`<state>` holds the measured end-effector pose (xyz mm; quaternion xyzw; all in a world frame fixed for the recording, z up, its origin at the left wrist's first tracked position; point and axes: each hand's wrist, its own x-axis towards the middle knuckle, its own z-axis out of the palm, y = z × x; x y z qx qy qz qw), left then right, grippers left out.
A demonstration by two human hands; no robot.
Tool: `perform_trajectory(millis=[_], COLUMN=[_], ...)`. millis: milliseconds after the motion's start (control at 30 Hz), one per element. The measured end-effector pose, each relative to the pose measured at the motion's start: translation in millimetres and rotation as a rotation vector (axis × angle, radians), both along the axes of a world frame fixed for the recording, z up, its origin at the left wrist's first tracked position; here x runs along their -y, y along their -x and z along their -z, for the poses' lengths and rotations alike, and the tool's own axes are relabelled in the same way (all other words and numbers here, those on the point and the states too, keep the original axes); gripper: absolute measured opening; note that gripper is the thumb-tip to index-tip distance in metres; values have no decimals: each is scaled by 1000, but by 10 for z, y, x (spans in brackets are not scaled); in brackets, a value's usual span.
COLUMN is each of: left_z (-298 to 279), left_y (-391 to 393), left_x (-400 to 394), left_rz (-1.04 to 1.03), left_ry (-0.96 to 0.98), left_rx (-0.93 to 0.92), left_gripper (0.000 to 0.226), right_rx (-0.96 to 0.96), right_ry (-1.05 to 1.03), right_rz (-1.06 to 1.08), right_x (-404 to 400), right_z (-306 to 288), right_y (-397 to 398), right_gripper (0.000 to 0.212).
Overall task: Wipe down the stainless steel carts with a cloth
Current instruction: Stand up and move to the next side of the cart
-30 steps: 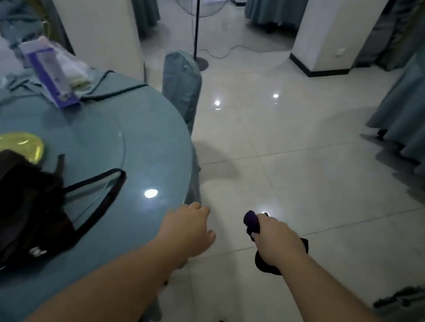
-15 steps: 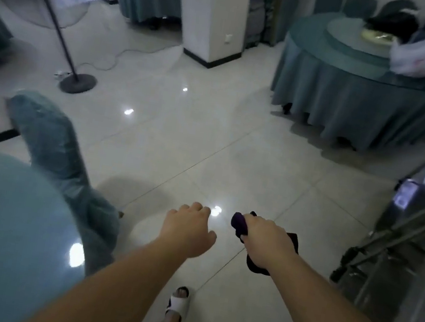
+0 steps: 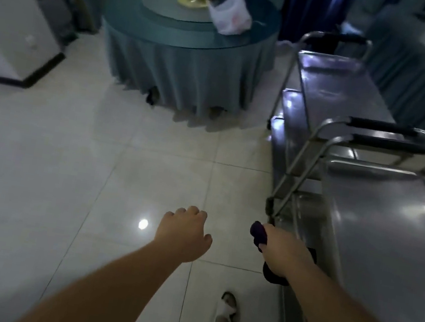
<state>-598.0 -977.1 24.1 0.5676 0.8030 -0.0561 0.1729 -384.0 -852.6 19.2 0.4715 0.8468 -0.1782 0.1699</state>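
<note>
Right grip [image 3: 279,250] around bunched cloth [image 3: 258,233]

Two steel carts [image 3: 381,215] and a draped round table [image 3: 184,53] stand on pale floor tiles [image 3: 93,169].

Both forearms extended forward, bare, roughly parallel. Left hand [image 3: 184,235] knuckles up, fingers loosely curled under, thumb out to the side, holding nothing. Right hand [image 3: 279,250] knuckles up, fist closed around dark cloth [image 3: 258,232], fabric bunched ahead of and hanging below the fingers.
</note>
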Motion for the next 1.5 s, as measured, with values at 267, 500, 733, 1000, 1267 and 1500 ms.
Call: perform_trajectory(millis=[267, 500, 733, 1000, 1267, 1500], left_z=[-44, -186, 3, 557, 1182, 1852], left_y=[18, -136, -291, -146, 14, -52], left_x=[-1791, -3132, -4247, -5345, -5889, -5866], left_rz=[204, 372, 651, 984, 1134, 1084], left_ry=[20, 27, 84, 228, 326, 386], left_rx=[-9, -25, -63, 3, -49, -32], left_gripper=[59, 60, 59, 63, 65, 63], right_rx=[-68, -136, -150, -204, -251, -371], right_ry=[60, 37, 55, 123, 250, 190], right_rz=[238, 373, 641, 1107, 1386, 1406], right_x=[-1399, -2316, -2768, -2854, -2636, -2812], right_z=[174, 147, 322, 674, 1195, 1849], right_y=[-208, -334, -429, -127, 474, 468], right_gripper=[25, 29, 32, 12, 25, 28])
